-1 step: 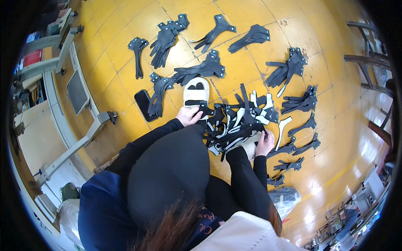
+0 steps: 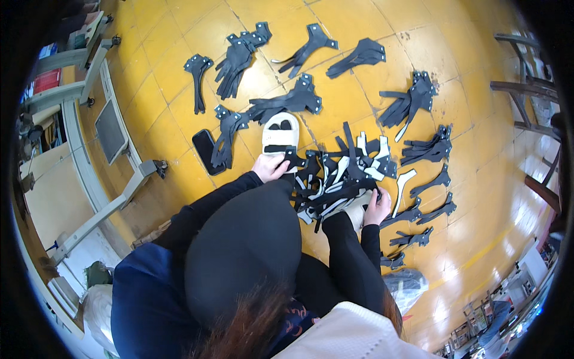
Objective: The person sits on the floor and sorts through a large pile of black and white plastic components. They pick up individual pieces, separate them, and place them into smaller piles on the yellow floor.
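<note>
My left hand (image 2: 271, 168) is closed, its thumb and fingers pinching a small black cut strap piece (image 2: 292, 157) over the strap of a white slide sandal (image 2: 281, 137) on my foot. To its right a tangled heap of black and white cut strap pieces (image 2: 341, 179) lies on the floor between my feet. At the heap's right edge my right hand (image 2: 377, 208) is closed with its fingertips on a black strap piece (image 2: 360, 181), beside my other white sandal (image 2: 357, 212), partly hidden under the heap. A single white strap piece (image 2: 404, 185) lies just right of that hand.
Bundles of black strap pieces lie around on the yellow tiled floor (image 2: 353, 110), such as one bundle (image 2: 287, 103) ahead and another (image 2: 427, 146) at the right. A phone (image 2: 206, 148) lies at the left. Grey metal frames (image 2: 122, 203) stand left, dark wooden legs (image 2: 520, 90) right.
</note>
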Available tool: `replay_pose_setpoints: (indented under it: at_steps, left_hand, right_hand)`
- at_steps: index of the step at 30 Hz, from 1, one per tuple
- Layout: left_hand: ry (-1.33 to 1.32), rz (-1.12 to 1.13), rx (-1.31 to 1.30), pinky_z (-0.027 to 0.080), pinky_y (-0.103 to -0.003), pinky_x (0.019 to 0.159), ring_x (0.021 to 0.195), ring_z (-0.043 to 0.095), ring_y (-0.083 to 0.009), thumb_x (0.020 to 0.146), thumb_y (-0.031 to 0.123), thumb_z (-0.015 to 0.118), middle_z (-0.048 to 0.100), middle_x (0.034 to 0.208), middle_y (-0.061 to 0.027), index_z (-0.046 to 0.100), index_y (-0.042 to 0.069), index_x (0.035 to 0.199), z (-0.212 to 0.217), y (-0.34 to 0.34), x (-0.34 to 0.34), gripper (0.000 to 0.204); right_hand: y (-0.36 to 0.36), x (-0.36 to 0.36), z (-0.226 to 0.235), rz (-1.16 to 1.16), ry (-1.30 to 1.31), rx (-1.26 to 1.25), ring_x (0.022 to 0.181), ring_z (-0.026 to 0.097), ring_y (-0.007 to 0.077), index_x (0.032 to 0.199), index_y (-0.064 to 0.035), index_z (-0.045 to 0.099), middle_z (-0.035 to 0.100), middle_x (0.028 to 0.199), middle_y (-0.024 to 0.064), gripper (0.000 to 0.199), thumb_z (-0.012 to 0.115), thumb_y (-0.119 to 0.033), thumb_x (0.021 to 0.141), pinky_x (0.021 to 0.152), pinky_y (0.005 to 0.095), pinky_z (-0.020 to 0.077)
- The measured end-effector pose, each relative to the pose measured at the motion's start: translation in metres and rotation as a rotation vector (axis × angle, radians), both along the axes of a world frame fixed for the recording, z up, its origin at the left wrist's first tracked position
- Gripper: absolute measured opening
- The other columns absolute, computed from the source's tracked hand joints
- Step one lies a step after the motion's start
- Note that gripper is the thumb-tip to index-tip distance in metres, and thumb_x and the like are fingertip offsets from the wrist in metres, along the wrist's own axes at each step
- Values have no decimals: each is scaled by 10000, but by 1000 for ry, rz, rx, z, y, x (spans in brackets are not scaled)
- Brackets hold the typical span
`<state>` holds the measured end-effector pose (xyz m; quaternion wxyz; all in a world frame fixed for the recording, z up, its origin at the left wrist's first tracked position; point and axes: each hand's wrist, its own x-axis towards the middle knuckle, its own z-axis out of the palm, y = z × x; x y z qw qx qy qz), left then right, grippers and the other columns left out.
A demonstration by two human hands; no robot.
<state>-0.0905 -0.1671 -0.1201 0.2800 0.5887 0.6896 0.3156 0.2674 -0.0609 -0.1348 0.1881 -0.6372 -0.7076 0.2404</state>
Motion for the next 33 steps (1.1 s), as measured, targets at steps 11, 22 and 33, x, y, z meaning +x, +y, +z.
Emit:
replay_pose_setpoints:
  at_steps: [11,22,33]
  left_hand:
    - [96,39,47,478,-397,504,560,606,-310,873,194,583,557,607,-119,523,61,751,-4,1,5,190]
    - [196,5,109,486,-393,515,529,601,-286,907,251,537,579,583,-106,566,79,801,-7,6,8,204]
    - [214,-27,-38,495,-406,553,565,607,-299,913,262,517,592,628,-111,551,84,819,1,8,8,205]
  right_hand:
    - [4,2,-13,3,-31,4,906,599,306,947,-32,642,653,914,133,161,642,-151,840,831,385,447]
    - [5,1,-12,4,-88,-27,837,608,317,973,-30,635,649,891,152,201,621,-194,857,767,393,460]
    - [8,10,-22,-47,201,-76,759,593,221,973,-14,626,641,848,90,157,609,-128,865,695,325,454]
